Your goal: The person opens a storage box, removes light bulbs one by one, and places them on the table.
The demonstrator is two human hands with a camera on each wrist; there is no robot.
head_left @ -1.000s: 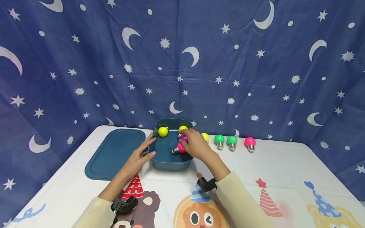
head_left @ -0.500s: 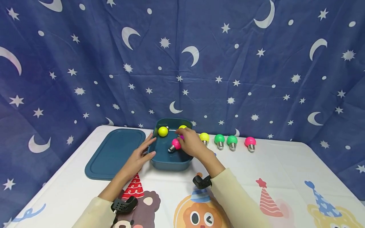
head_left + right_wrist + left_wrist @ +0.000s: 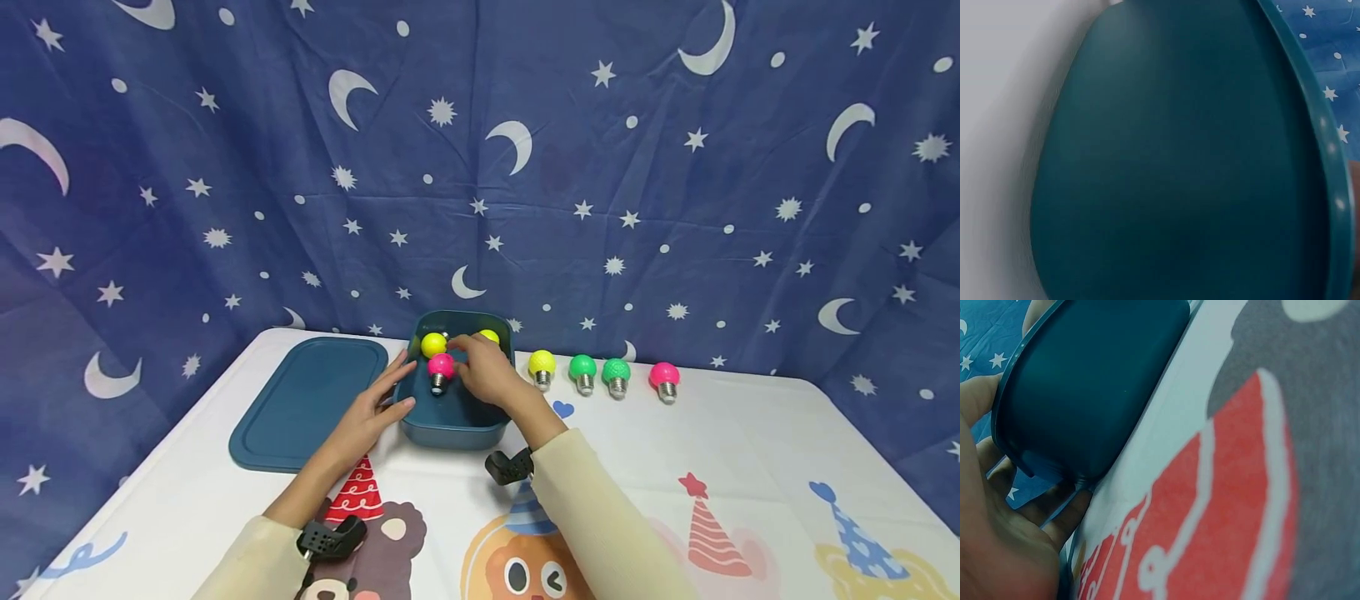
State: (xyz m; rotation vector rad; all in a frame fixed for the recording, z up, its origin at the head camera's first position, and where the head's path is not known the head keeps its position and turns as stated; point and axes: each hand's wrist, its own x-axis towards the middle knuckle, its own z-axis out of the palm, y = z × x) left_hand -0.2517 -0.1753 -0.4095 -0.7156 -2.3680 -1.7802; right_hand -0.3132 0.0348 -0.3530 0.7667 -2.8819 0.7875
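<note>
A dark teal rectangular box (image 3: 453, 437) stands on the table, seen close in both wrist views. My left hand (image 3: 369, 414) rests against its left side, fingers spread and straight, with fingertips at the rim. My right hand (image 3: 486, 372) reaches inside over the right wall, its fingertips beside a pink light bulb (image 3: 441, 365) whose metal screw base points toward me. One yellow bulb (image 3: 433, 345) lies at the back left of the box and another yellow bulb (image 3: 489, 336) at the back right. The right palm's underside is hidden, so I cannot tell what it holds.
Right of the box a row of bulbs lies on the white tablecloth: yellow (image 3: 542, 363), green (image 3: 582, 367), textured green (image 3: 617, 372) and pink (image 3: 664, 375). A flat teal lid (image 3: 307, 404) lies to the left. A blue star-patterned curtain (image 3: 570, 175) hangs behind.
My right hand has moved left inside the box. The pink bulb has shifted left and back and turned base-toward me. The purple bulb seen earlier is now out of sight. My left hand stays.
</note>
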